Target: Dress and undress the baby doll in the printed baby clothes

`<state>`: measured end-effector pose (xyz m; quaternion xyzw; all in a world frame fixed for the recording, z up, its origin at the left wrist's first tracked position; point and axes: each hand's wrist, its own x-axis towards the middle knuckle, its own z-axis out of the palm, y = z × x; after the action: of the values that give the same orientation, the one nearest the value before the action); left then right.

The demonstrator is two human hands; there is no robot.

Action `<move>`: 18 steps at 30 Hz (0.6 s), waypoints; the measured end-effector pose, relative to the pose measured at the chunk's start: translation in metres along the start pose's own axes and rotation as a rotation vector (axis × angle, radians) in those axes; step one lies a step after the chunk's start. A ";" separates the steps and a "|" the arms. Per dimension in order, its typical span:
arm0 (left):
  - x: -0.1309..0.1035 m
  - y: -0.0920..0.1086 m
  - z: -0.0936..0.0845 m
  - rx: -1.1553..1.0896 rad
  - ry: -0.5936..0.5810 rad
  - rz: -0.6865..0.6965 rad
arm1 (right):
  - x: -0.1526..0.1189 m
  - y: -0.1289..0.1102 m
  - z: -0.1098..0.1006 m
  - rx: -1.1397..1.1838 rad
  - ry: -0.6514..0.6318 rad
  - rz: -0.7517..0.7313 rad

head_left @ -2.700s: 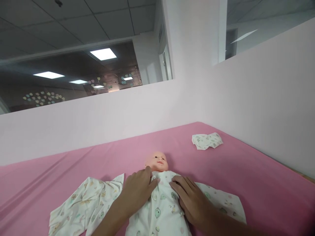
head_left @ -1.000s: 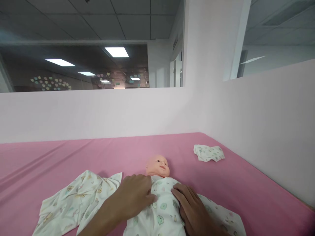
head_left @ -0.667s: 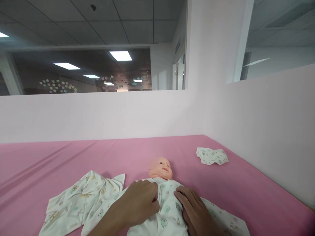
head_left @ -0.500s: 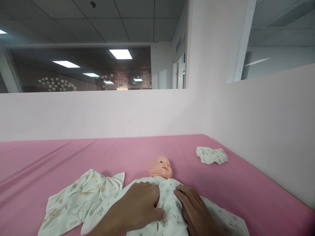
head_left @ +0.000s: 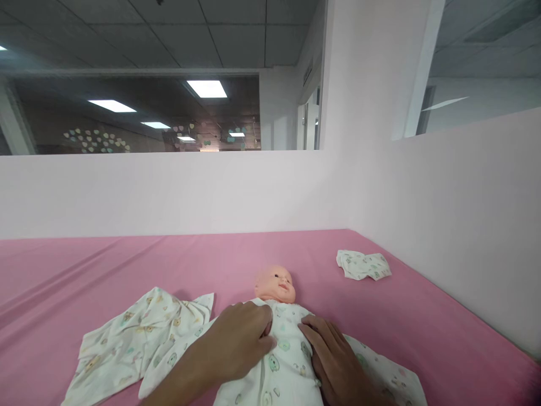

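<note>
A baby doll (head_left: 276,285) lies face up, its head toward the far wall, dressed in a white baby shirt (head_left: 284,352) with a green animal print. On the chest, my left hand (head_left: 243,338) has its fingers curled into the shirt's front, thumb close against them; the fingertips are partly hidden. My right hand (head_left: 332,355) rests on the other side of the shirt, fingers stretched out along the cloth. The shirt's sleeves spread out to both sides, partly under my forearms. The doll's lower body is out of view.
Left of the doll lies a crumpled printed baby garment (head_left: 135,341). A small folded printed cloth (head_left: 364,265) sits at the back right. Everything rests on a pink sheet (head_left: 127,265), bounded by a white wall (head_left: 190,192) with windows behind and to the right.
My left hand has shifted slightly up the shirt's front, and its thumb has drawn in toward the fingers. My right hand stays nearly in place. The view has tilted slightly.
</note>
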<state>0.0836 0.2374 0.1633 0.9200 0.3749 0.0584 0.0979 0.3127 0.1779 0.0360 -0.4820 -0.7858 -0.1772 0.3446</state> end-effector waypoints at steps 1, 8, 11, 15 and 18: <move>0.001 -0.003 0.002 0.026 0.014 0.008 | 0.000 0.000 0.000 0.002 -0.004 0.002; 0.001 -0.001 0.011 0.277 0.012 0.074 | -0.002 0.003 0.002 0.010 -0.009 -0.013; -0.002 0.020 0.002 0.392 -0.080 0.122 | -0.003 0.003 0.003 -0.005 -0.009 -0.013; -0.003 0.041 -0.011 0.448 -0.233 0.064 | -0.002 0.002 0.001 -0.024 -0.005 -0.019; -0.004 0.036 -0.009 0.426 -0.220 0.138 | -0.001 0.002 -0.001 -0.018 -0.025 -0.007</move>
<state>0.1035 0.2110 0.1797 0.9442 0.3021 -0.1159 -0.0625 0.3147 0.1776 0.0357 -0.4845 -0.7902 -0.1794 0.3297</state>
